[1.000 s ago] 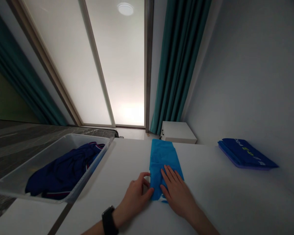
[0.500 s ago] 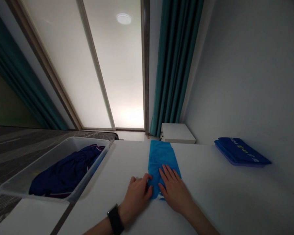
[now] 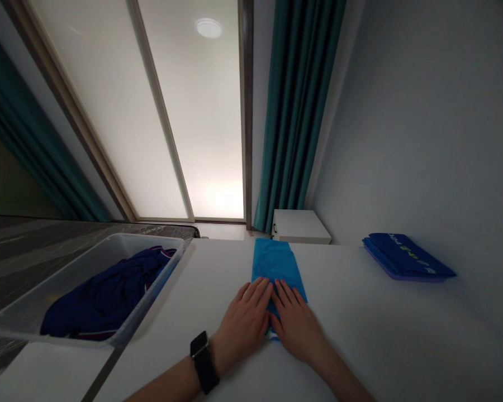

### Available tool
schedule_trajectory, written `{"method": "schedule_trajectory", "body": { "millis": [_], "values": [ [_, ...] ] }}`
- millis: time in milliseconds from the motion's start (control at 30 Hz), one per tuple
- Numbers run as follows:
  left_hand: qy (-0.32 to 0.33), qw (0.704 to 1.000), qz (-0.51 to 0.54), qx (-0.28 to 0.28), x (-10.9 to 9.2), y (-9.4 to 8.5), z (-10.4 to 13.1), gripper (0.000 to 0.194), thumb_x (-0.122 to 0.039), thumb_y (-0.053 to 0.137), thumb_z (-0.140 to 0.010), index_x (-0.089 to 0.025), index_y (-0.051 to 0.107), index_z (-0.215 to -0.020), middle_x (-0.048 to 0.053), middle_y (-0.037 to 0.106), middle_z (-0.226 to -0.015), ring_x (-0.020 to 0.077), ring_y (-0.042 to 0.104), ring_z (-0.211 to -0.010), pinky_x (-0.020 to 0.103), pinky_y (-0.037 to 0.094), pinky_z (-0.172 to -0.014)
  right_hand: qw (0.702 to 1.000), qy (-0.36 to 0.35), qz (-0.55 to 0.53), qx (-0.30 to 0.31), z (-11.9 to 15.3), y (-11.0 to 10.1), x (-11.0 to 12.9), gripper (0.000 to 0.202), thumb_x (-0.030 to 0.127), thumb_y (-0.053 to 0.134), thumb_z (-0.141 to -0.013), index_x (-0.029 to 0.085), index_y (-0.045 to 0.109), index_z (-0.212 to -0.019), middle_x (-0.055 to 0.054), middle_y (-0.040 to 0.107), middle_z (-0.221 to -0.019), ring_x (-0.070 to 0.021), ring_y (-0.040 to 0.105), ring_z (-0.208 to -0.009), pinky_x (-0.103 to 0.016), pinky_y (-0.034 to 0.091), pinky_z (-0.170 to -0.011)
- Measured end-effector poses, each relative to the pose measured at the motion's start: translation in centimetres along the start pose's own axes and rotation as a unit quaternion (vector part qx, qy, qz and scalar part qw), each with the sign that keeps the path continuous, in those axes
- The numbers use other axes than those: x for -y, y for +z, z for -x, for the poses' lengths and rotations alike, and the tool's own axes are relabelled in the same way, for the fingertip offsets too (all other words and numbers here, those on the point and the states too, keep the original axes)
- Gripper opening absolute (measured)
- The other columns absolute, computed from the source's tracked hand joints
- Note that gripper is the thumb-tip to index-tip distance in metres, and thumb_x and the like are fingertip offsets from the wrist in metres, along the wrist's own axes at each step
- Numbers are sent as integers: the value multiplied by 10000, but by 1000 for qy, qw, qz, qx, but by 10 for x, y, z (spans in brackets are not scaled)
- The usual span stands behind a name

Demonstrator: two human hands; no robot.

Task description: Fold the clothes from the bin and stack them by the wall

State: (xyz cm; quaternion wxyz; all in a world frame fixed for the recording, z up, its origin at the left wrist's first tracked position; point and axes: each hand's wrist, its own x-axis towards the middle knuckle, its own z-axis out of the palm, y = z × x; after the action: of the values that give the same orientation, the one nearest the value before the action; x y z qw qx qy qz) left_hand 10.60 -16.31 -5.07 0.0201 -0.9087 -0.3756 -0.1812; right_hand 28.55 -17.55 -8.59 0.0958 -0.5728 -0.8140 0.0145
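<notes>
A bright blue piece of fabric [image 3: 275, 258], folded into a long narrow strip, lies flat on the white table [image 3: 218, 268] and reaches to its far edge. My left hand [image 3: 248, 314] rests flat on the near left part of the cloth, fingers stretched out. Beside it, my right hand [image 3: 295, 319] lies flat on the near right part with its fingers slightly spread. The two hands touch or nearly touch over the cloth. A bit of white print shows at the near end; the rest of that end is covered by my hands.
To the left stands a translucent plastic bin [image 3: 121, 241] holding dark blue clothing [image 3: 104, 293] with red and white trim. Folded dark blue garments [image 3: 406, 257] are stacked at the right near the wall. A white cabinet [image 3: 300, 225] stands beyond the table's far edge.
My left hand has moved right and forward, from bent fingers at the cloth's left edge to lying flat on top. My right hand stays in nearly the same place.
</notes>
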Motion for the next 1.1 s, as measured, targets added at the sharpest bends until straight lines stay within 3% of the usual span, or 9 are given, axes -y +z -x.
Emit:
{"method": "schedule_trajectory", "body": {
  "millis": [100,267,567,833,1100],
  "values": [
    [20,999,2,25,2,15,-5,544,-265,420,-953,-139,347,-1477,105,381,-1540,234,300,-1439,409,238,-1176,1000,-6,10,-10,0,1,-1,575,352,387,-967,157,333,-1505,-74,269,-1577,-246,210,-1466,-450,206,-1197],
    [3,998,0,65,8,27,0,612,-210,436,-910,-121,312,-1503,120,333,-1559,251,260,-1457,464,222,-1187,999,3,27,-21,3,7,-5,559,316,307,-984,95,339,-1497,-100,263,-1572,-246,225,-1460,-431,227,-1192],
    [-16,995,39,93,11,23,1,613,-202,421,-924,-153,289,-1521,109,250,-1590,271,196,-1475,539,210,-1177,996,81,38,-29,15,19,-15,611,397,304,-989,95,289,-1520,-124,208,-1585,-285,191,-1466,-451,224,-1185],
    [-2,983,117,141,28,10,-2,597,-354,466,-968,-287,273,-1529,37,261,-1590,261,224,-1468,529,217,-1181,995,88,41,6,12,11,-11,617,408,328,-978,111,295,-1518,-130,202,-1582,-291,188,-1464,-448,222,-1182],
    [-3,985,90,146,18,9,8,558,-403,381,-1010,-281,247,-1538,45,233,-1595,271,211,-1471,549,226,-1177,997,72,29,15,19,6,-9,602,373,325,-980,117,281,-1523,-109,190,-1589,-284,177,-1468,-434,207,-1191]
  ]
}}
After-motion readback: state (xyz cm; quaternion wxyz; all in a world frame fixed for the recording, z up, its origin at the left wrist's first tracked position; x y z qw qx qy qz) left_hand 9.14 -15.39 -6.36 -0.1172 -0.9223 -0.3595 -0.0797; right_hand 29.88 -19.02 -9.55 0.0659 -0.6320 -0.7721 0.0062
